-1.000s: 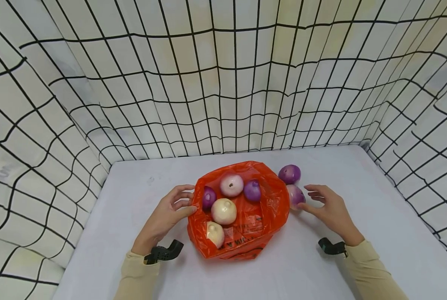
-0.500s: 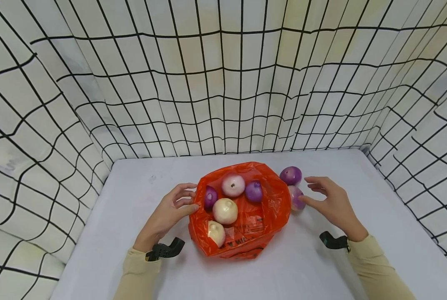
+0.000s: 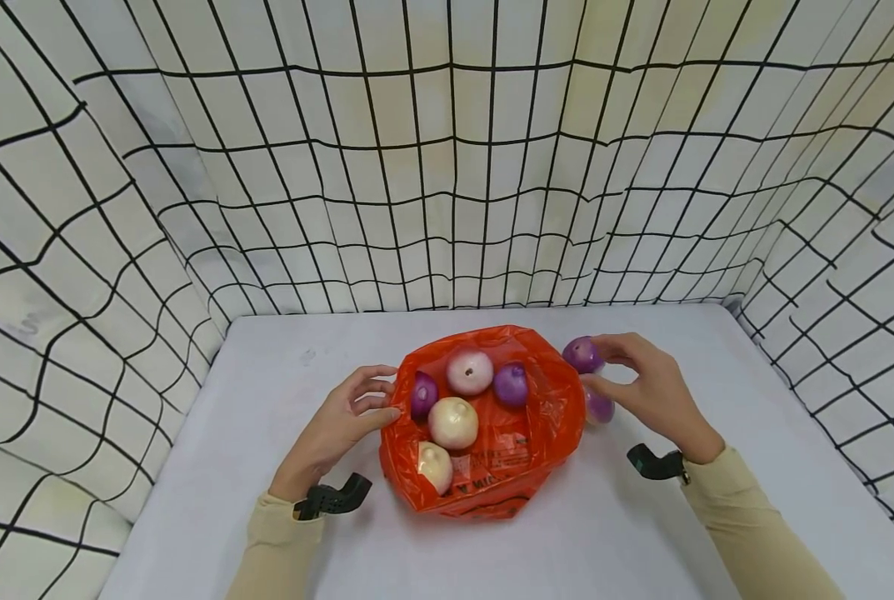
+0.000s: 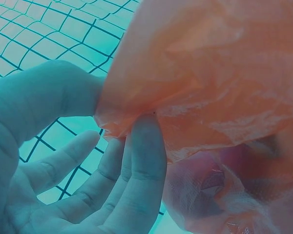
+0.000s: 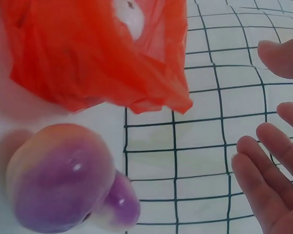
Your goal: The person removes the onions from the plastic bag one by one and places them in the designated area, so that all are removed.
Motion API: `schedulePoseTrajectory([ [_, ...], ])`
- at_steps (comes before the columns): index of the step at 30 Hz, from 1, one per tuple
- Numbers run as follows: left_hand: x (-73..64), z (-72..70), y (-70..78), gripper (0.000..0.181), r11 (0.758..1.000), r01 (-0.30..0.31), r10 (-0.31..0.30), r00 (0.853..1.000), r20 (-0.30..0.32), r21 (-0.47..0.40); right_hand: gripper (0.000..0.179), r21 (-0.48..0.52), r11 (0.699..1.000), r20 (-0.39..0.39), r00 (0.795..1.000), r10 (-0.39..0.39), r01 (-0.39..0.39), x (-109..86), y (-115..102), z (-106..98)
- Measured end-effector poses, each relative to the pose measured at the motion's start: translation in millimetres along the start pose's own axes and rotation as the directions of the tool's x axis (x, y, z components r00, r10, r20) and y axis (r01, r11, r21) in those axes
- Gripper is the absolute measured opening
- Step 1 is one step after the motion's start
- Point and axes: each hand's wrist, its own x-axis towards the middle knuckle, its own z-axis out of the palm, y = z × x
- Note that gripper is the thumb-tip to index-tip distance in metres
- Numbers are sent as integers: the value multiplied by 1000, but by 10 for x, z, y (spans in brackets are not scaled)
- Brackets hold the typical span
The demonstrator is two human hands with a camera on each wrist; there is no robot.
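Note:
My left hand [image 3: 337, 427] pinches the left rim of a red plastic bag [image 3: 502, 454] between thumb and fingers; the left wrist view shows the thin plastic [image 4: 200, 73] caught there. Inside the spread-open bag lie several onions, among them a pale onion [image 3: 453, 422] and a purple onion [image 3: 510, 384]. Two more onions sit outside, against the bag's right side: a far purple one [image 3: 581, 354] and a nearer purple-and-white one [image 3: 600, 406]. Over these is my right hand [image 3: 652, 392], thumb and fingers apart. In the right wrist view its fingers [image 5: 254, 190] hold nothing.
A white table [image 3: 312, 550] lies beneath everything. Black netting [image 3: 454, 167] over pale walls rises at the back and on both sides. A dark camera mount is worn on each wrist.
My right hand has moved forward and left, from beside the nearer onion to the far one. The left hand keeps its pinch on the bag. The whole view has shifted slightly.

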Motion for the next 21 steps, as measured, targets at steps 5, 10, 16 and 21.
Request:
schedulePoseTrajectory([
  [5, -15, -22, -2, 59, 1000, 1, -1, 1000, -3, -6, 54, 6, 999, 12, 999, -50, 50, 132, -106, 20],
  [10, -17, -30, -3, 59, 1000, 10, -10, 1000, 2, -14, 49, 44, 997, 36, 998, -59, 57, 244, -188, 90],
  [16, -26, -35, 1, 60, 1000, 4, -4, 1000, 0, -19, 43, 90, 992, 59, 994, -90, 84, 389, -300, 208],
  [21, -26, -33, 1, 60, 1000, 0, 0, 1000, 1, -19, 39, 135, 986, 86, 990, -110, 98, 495, -398, 323],
])
